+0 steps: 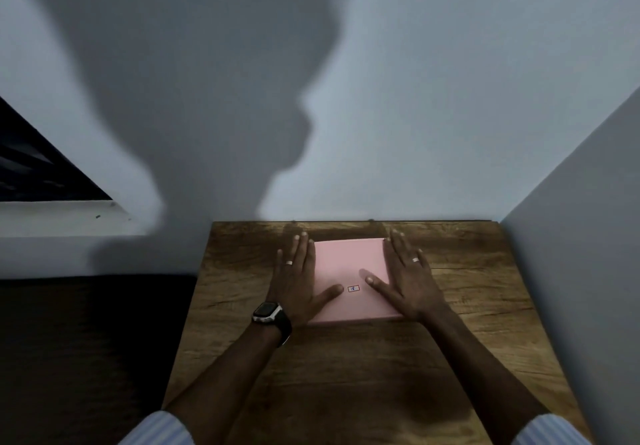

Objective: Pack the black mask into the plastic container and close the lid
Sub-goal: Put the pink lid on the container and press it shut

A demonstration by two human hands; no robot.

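Observation:
A flat pink container (349, 264) with its lid down lies on the wooden table (346, 375), near the far edge. A small red and blue label sits on the lid. My left hand (298, 278) lies flat along the container's left side, thumb resting on the lid. My right hand (407, 278) lies flat along the right side, thumb also on the lid. Fingers of both hands are stretched out and grip nothing. No black mask is in sight.
The table stands in a corner, with a pale wall behind it and another wall (571, 271) on the right. A dark surface (86, 358) lies left of the table. A dark window (41, 171) with a white sill is at the far left.

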